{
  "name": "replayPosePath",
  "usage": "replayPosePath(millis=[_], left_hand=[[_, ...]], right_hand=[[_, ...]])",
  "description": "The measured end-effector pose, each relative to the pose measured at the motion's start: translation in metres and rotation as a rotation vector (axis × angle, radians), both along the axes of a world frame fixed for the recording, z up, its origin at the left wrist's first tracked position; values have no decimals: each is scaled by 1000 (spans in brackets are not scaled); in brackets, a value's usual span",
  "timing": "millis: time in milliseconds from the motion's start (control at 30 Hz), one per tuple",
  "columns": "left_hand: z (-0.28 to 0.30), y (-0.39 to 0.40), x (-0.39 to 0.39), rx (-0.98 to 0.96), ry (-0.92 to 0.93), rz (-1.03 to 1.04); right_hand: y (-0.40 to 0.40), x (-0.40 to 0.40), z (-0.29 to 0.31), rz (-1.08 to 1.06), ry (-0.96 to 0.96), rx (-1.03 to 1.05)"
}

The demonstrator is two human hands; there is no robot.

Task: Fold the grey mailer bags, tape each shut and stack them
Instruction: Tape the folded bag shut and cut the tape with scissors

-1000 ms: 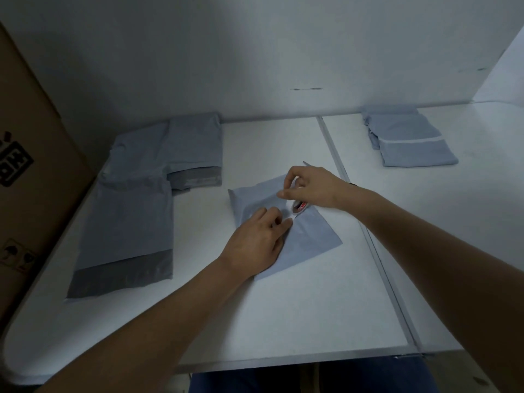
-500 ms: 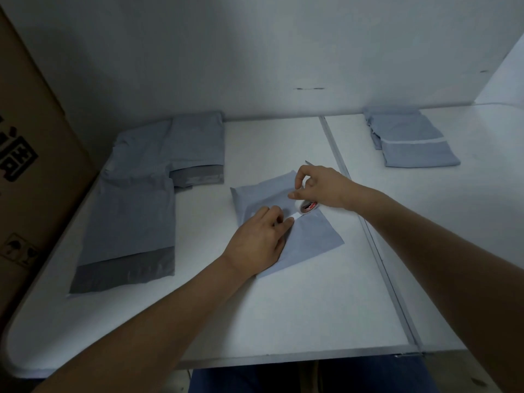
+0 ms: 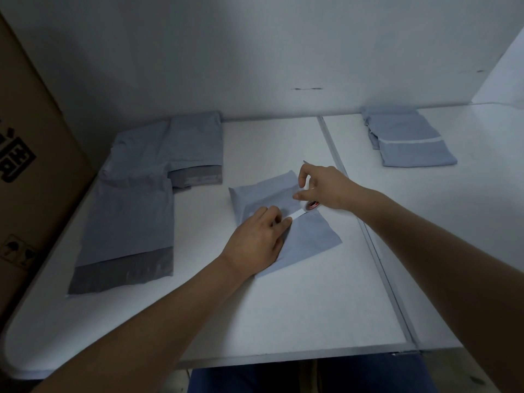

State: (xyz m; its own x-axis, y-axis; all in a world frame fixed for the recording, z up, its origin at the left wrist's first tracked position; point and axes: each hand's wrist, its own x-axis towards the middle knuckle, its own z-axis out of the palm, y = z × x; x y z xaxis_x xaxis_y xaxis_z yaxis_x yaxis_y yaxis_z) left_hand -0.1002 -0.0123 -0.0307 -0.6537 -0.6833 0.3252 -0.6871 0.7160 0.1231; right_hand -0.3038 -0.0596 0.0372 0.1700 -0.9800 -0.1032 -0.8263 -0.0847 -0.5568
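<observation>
A folded grey mailer bag [image 3: 309,239] lies in the middle of the white table [image 3: 297,316]. My left hand [image 3: 259,239] presses flat on it, fingertips on the end of a white strip of tape [image 3: 297,214]. My right hand [image 3: 323,188] grips a small tape roll [image 3: 312,206] with a red-printed core at the bag's right edge; the strip runs from the roll to my left fingers. Unfolded grey mailer bags [image 3: 136,202] lie spread at the left. A stack of folded, taped bags [image 3: 408,140] sits at the back right.
A brown cardboard box [image 3: 31,171] stands against the table's left side. White walls close the back and right. A metal seam [image 3: 368,236] divides the table into two panels. The table's front edge is near my lap.
My right hand has drawn the tape roll to the right, and a longer white strip now stretches across the folded bag. My left hand has stayed pressed in place.
</observation>
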Motion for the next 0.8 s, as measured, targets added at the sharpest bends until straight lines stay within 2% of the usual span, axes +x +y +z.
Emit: replayPosePath(millis=[333,567,800], left_hand=[[2,1,0,17,-21,5],[3,1,1,40,-37,-2],[12,-5,0,104,-76,-64]], right_hand=[[2,-5,-3,-16,27,-13],[3,-5,-2,17,124,-41],[5,-11,-7,-67,29,1]])
